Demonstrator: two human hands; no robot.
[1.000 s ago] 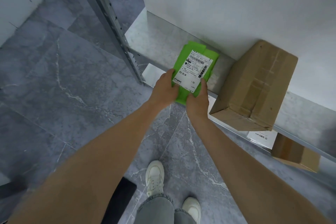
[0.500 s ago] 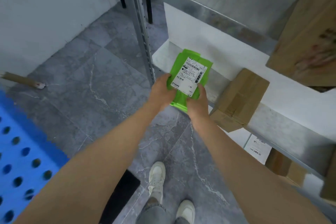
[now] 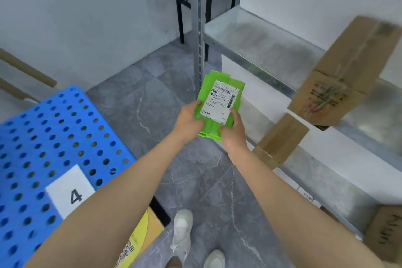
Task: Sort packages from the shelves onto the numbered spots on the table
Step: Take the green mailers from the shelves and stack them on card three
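as it is gripped from both sides, a green package [image 3: 217, 128] is held over the floor [image 3: 152, 98]

while both forearms are stretched forward and drawn toward each other, the package is clamped at its near end. the left hand [image 3: 190, 121] is set on the left edge, with the thumb laid over the top face and the other fingers tucked underneath, where they cannot be seen. the right hand [image 3: 233, 130] is set on the right edge, its thumb pressed by the lower corner of the white label [image 3: 219, 104] and its fingers curled beneath. the package is held in the air in front of the body, between the blue perforated table [image 3: 54, 137] on the left and the metal shelf [image 3: 250, 35] on the right, touching neither. its long axis is directed away from the person, leaning slightly to the right, and the far short edge is pointed toward the shelf post [image 3: 196, 28]. the label face is turned up, with its print upright from the person's side. a card marked 4 [image 3: 69, 191] is seen on the table, and a cardboard box [image 3: 348, 72] on the shelf.
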